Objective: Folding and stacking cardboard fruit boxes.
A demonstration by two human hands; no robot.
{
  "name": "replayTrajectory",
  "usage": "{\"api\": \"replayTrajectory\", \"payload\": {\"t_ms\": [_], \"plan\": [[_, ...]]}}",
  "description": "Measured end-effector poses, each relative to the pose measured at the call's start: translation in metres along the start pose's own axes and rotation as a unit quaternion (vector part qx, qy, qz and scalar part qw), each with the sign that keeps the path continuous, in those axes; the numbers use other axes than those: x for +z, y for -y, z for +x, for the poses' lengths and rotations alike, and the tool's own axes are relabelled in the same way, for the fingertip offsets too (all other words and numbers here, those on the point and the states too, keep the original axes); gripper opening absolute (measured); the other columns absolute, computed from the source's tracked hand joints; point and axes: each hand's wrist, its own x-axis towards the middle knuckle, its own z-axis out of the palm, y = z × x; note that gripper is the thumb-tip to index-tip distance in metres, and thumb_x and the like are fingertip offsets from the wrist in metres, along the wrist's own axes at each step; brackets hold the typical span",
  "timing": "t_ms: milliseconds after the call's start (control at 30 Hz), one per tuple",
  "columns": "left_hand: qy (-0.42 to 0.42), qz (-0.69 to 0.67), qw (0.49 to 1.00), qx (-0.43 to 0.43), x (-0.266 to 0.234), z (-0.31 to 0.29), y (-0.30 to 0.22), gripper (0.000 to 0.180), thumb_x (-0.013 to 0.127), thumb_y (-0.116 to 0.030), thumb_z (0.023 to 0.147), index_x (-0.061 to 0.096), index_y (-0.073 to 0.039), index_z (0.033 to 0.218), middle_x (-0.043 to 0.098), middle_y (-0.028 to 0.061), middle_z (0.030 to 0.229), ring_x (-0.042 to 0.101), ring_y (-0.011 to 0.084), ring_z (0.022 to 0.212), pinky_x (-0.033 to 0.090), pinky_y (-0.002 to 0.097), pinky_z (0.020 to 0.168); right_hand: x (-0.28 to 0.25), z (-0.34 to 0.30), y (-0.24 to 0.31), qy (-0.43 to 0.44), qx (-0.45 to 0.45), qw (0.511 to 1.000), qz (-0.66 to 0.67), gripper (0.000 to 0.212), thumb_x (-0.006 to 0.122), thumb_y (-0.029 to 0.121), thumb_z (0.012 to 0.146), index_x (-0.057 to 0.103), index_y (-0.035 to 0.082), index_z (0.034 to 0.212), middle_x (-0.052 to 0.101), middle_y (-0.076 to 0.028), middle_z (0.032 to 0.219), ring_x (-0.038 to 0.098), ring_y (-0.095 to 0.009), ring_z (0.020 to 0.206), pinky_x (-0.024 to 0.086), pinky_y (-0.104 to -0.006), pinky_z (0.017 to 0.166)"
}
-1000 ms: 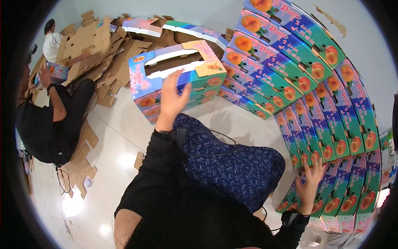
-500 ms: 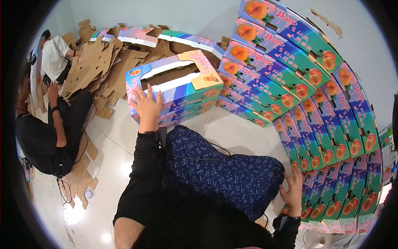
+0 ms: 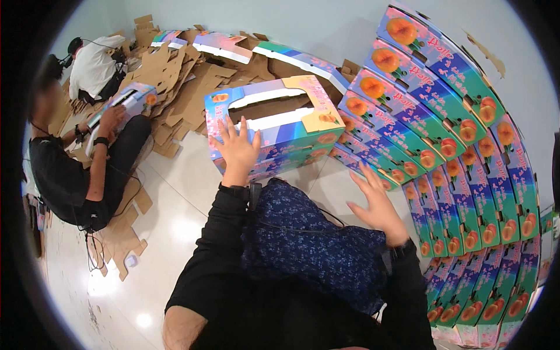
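In front of me two colourful fruit cartons seem to be stacked. The upper carton (image 3: 286, 128) has white-edged handle flaps and an opening on top showing brown cardboard inside. My left hand (image 3: 238, 149) rests with fingers spread on its near left edge. My right hand (image 3: 376, 204) is over the floor to the right of that carton, fingers apart and holding nothing. Its fingertips point at the lower end of the tall stack of fruit cartons (image 3: 402, 119); whether they touch it I cannot tell.
More cartons (image 3: 475, 198) stand in rows along the right. Flattened brown cardboard (image 3: 169, 76) lies heaped at the back left. A co-worker in black (image 3: 70, 181) sits at the left with a carton (image 3: 137, 99) in their hands; another person in white (image 3: 96, 67) crouches farther back.
My right hand has moved from the right-hand cartons forward and left, toward the stack. My left hand stays on the carton. The view has shifted left, and the near co-worker now holds a carton.
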Motion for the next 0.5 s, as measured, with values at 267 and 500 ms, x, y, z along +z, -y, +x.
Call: {"api": "replayTrajectory", "payload": {"t_ms": [267, 500], "plan": [[-0.068, -0.011, 0.997, 0.024, 0.0, 0.0, -0.011, 0.064, 0.044, -0.053, 0.093, 0.046, -0.01, 0.141, 0.027, 0.0285, 0.15, 0.017, 0.0462, 0.142, 0.008, 0.0716, 0.106, 0.082, 0.152, -0.009, -0.118, 0.056, 0.979, -0.16, 0.1, 0.071, 0.02, 0.063, 0.024, 0.009, 0.15, 0.011, -0.021, 0.158, 0.013, -0.036, 0.146, 0.012, -0.0573, 0.115], [-0.066, -0.025, 0.997, 0.017, -0.001, -0.005, -0.006, 0.053, 0.043, -0.042, 0.095, 0.049, -0.012, 0.139, 0.028, 0.0249, 0.152, 0.018, 0.0439, 0.142, 0.006, 0.0702, 0.107, 0.123, 0.164, -0.001, -0.171, 0.055, 0.964, -0.196, 0.091, 0.063, 0.007, 0.066, 0.029, 0.016, 0.149, 0.022, -0.016, 0.156, 0.018, -0.033, 0.145, 0.009, -0.0642, 0.112]]}}
